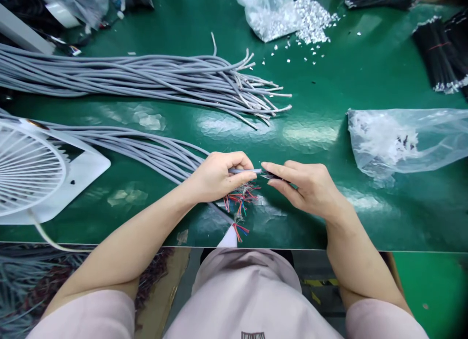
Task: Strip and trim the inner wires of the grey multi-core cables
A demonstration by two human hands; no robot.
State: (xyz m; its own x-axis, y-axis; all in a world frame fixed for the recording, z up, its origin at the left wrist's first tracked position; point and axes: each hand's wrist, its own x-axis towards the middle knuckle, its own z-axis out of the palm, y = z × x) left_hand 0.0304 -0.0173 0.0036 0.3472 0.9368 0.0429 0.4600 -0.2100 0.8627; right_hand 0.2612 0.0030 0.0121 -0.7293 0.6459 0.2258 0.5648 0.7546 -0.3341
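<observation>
In the head view my left hand (219,175) is closed around a grey cable (244,171), whose end points right toward my other hand. Between the fingers of my right hand (307,185) is a slim dark tool (272,176). Its tip is at the cable end; fingers hide most of it, so its kind is unclear. Below my left hand lie stripped cable ends with red and blue wires (239,198). From them a bunch of grey cables (157,151) runs to the left under my left wrist.
A second bundle of grey cables (146,78) lies farther back. A white fan (32,170) stands at left. Small silvery pieces (314,19) spill from a plastic bag (268,12). Another clear bag (387,139) lies at right, near black wire bundles (437,53). The green table's front edge (292,249) is close to my body.
</observation>
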